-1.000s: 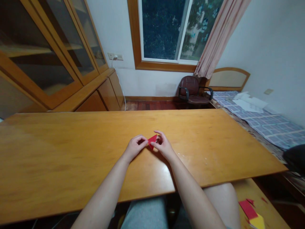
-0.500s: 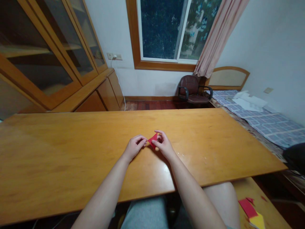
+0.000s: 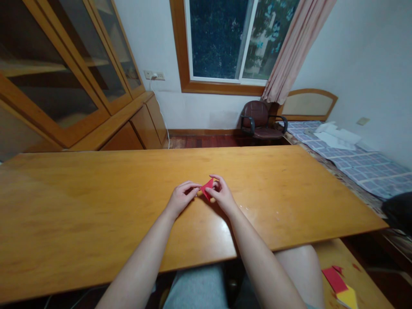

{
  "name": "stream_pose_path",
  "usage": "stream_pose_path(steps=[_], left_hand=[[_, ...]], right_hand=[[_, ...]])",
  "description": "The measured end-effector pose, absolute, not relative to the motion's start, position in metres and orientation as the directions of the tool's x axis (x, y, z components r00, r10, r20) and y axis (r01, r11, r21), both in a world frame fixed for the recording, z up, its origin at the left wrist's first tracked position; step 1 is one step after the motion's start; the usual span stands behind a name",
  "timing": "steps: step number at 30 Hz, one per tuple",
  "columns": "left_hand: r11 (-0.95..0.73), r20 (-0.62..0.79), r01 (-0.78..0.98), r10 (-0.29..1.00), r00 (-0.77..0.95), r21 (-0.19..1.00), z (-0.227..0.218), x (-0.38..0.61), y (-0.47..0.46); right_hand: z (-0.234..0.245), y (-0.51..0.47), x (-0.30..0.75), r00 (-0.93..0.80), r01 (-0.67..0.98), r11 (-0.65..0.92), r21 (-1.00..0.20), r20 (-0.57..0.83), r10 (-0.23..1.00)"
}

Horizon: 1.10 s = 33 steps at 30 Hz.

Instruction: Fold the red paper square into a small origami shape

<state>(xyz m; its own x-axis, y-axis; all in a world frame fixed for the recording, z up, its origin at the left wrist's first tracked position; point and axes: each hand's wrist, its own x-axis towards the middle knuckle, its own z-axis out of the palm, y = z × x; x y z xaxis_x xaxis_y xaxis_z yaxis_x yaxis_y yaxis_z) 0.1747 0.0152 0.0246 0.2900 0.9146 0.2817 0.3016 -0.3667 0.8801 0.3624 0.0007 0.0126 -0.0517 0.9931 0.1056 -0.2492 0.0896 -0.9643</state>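
A small piece of folded red paper with pointed corners is held just above the wooden table. My right hand grips it from the right, thumb on the near face and the index finger raised above its top corner. At the paper's left point, the thumb and fingers of my left hand come together in a pinch. My fingers hide part of the folds.
Red paper pieces and a yellow one lie on a lower wooden surface at my right. Beyond the table stand a brown armchair, a glass-fronted cabinet and a bed.
My left fingers have straightened a little and shifted slightly right along the paper's left point. The right hand still holds the paper in nearly the same place.
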Motion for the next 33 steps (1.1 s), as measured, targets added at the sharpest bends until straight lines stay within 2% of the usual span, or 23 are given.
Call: stream_pose_path(steps=[33], left_hand=[[-0.377,0.272,0.358,0.911,0.311,0.854,0.028,0.1761,0.014]], right_hand=[[0.0126,-0.0001,0.3621,-0.043,-0.26,0.09,-0.961,0.104,0.994]])
